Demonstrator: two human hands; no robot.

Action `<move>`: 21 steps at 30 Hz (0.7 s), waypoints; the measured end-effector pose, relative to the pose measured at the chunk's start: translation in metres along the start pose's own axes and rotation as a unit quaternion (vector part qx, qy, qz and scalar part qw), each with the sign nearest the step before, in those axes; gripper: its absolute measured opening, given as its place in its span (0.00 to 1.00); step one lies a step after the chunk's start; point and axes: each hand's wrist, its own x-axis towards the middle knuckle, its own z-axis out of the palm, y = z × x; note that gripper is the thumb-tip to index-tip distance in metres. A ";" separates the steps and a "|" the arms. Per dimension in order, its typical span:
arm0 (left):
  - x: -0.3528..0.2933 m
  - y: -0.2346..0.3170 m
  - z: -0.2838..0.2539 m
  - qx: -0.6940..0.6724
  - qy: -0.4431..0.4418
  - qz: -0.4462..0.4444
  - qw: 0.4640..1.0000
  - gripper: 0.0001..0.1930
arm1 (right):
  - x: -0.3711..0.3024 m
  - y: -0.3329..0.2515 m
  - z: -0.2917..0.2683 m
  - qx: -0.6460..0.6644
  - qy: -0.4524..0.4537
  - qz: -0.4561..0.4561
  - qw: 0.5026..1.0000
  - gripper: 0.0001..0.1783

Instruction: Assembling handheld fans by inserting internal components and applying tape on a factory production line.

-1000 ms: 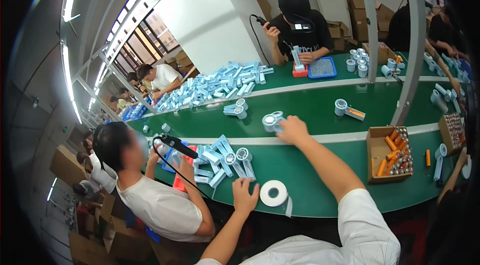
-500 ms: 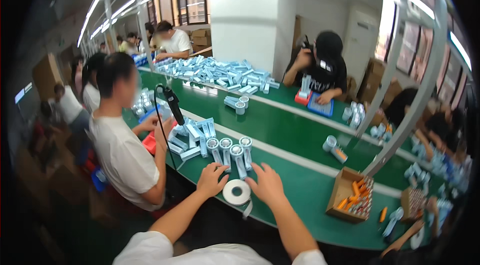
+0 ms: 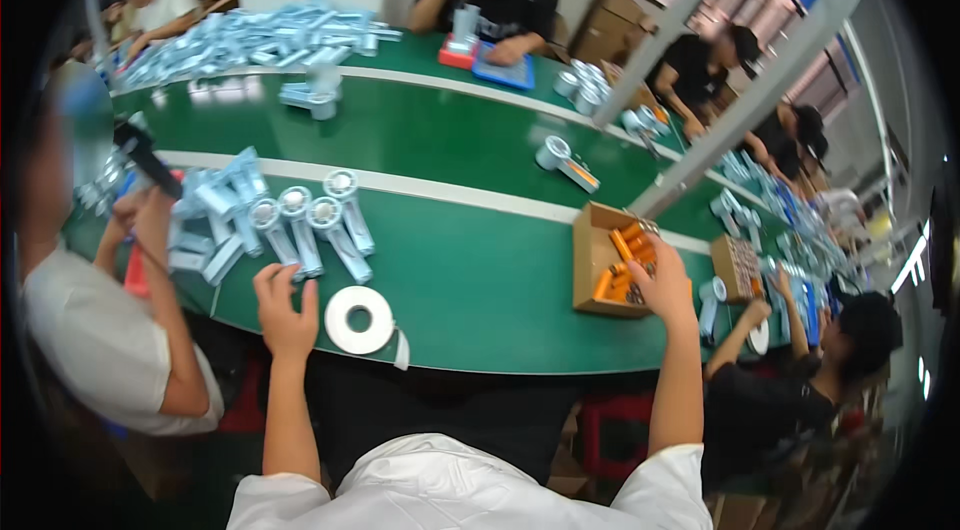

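My left hand [image 3: 287, 312] is by the table's near edge, thumb and fingers apart with nothing in them. Just beyond its fingertips lie several light-blue handheld fan bodies [image 3: 325, 214] with round heads, and to its right a roll of white tape [image 3: 343, 332] lies flat, its loose end trailing. My right hand [image 3: 668, 285] reaches over the right side of a cardboard box [image 3: 588, 280] of orange cylindrical batteries [image 3: 630, 240]. Its thumb and fingers look spread, and no battery shows in its grasp; some fingertips are hard to make out against the box.
A heap of light-blue casings [image 3: 265, 40] lies across the green belt [image 3: 430, 130]. A fan body with an orange battery [image 3: 568, 165] rests on the belt. A person in white works at my left; others sit opposite and at right. A metal post [image 3: 740, 80] slants up behind the box.
My view has swung right. My right hand has moved from beside the tape roll to the box of batteries. My left hand has come away from the tape roll to its left.
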 end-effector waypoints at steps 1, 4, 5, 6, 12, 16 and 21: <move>0.003 0.007 0.003 -0.017 -0.015 0.005 1.000 0.18 | 0.001 0.016 0.005 -0.012 0.004 0.020 1.000 0.34; 0.004 0.016 0.003 -0.012 -0.012 -0.022 1.000 0.15 | 0.001 0.030 0.019 -0.098 -0.045 0.015 0.994 0.39; 0.001 0.017 0.002 -0.015 -0.016 -0.017 1.000 0.14 | 0.001 0.023 0.020 -0.107 -0.036 0.039 0.993 0.40; 0.001 0.017 0.001 -0.018 -0.017 -0.011 1.000 0.13 | 0.004 0.015 0.020 -0.115 -0.026 0.061 0.991 0.42; -0.007 0.010 -0.003 -0.041 -0.024 -0.021 0.999 0.11 | 0.007 0.023 0.028 -0.069 -0.037 0.141 0.987 0.49; -0.001 0.011 -0.004 -0.038 -0.015 -0.020 0.999 0.09 | -0.004 0.012 0.040 -0.128 -0.052 0.157 0.978 0.52; -0.003 0.017 -0.006 -0.029 -0.031 -0.018 0.999 0.08 | -0.005 -0.007 0.051 -0.217 -0.077 0.169 0.958 0.54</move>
